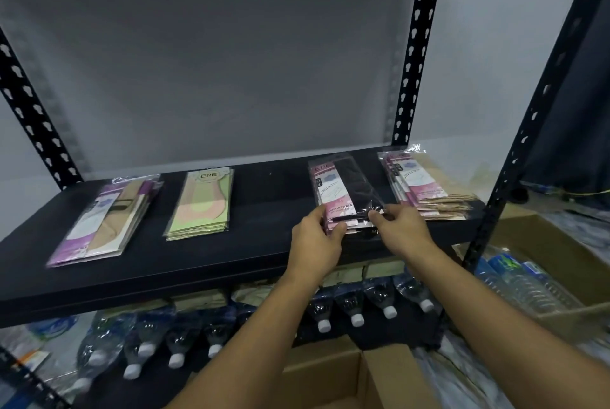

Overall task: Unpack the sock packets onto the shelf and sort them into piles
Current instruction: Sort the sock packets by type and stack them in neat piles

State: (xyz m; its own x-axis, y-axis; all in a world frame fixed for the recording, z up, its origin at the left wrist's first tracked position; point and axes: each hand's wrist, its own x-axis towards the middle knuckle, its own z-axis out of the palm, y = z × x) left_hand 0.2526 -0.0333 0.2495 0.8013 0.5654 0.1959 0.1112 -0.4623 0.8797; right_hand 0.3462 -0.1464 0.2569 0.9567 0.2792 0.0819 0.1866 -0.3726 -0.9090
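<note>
Several piles of sock packets lie on the black shelf [251, 243]. A purple-carded pile with beige socks [105, 217] is at the left. Beside it lies a green-carded pile [201, 204]. A pile of pink-carded packets with black socks [343, 190] sits right of centre. A pink-carded pile with beige socks [425, 187] is at the far right. My left hand [317, 240] grips the near left corner of the black-sock pile. My right hand [402, 227] pinches its near right edge.
Black slotted uprights [416, 55] frame the shelf, with another [528, 131] at the right. Below the shelf lie rows of plastic water bottles [356, 309]. An open cardboard box [343, 379] stands under my arms, and another box [541, 243] with bottles is at the right.
</note>
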